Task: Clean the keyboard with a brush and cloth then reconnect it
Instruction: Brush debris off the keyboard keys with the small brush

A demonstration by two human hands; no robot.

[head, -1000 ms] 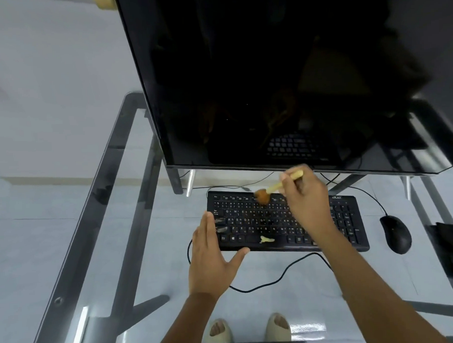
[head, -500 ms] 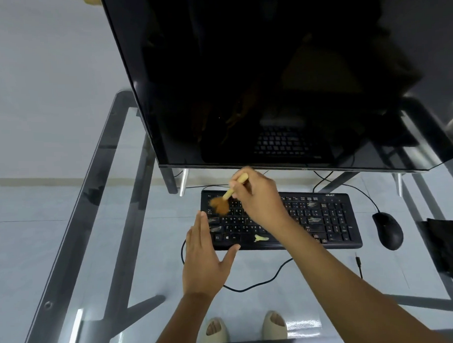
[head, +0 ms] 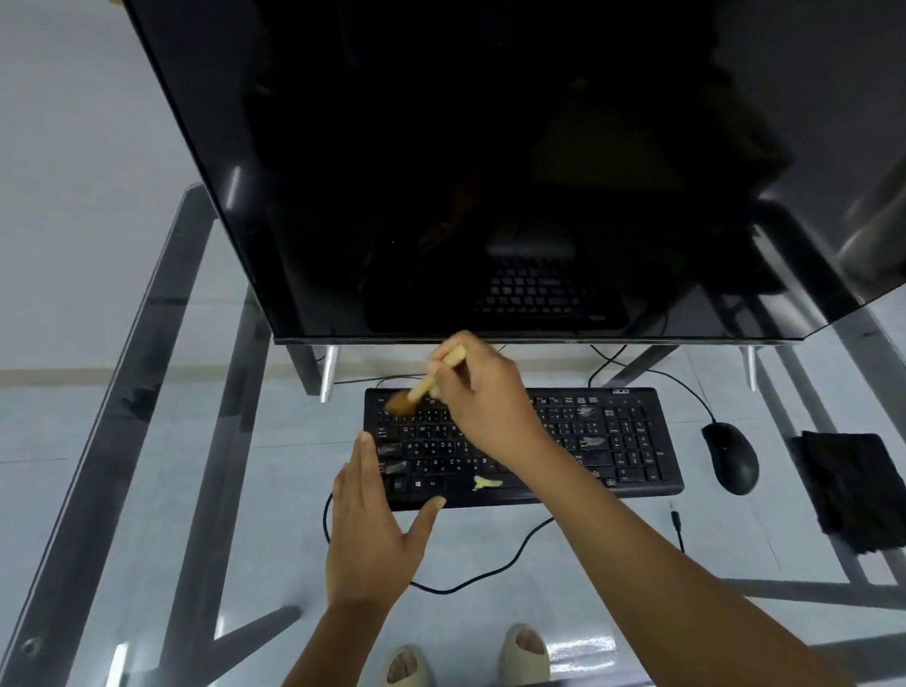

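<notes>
The black keyboard (head: pixel 526 446) lies on the glass desk (head: pixel 152 456) under the monitor (head: pixel 485 162), brush (head: pixel 424 388) bristles on its ten o'clock corner. The right hand (head: pixel 486 393) grips the brush handle; the left hand (head: pixel 372 521), fingers straight, steadies the eight o'clock corner. At three o'clock sit a mouse (head: pixel 729 457) and a black cloth (head: pixel 864 491).

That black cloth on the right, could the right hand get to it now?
Probably not straight away. The right hand grips the brush over the keyboard's far left corner. The black cloth lies apart, past the mouse, with nothing covering it, so the hand would have to swing across first.
</notes>
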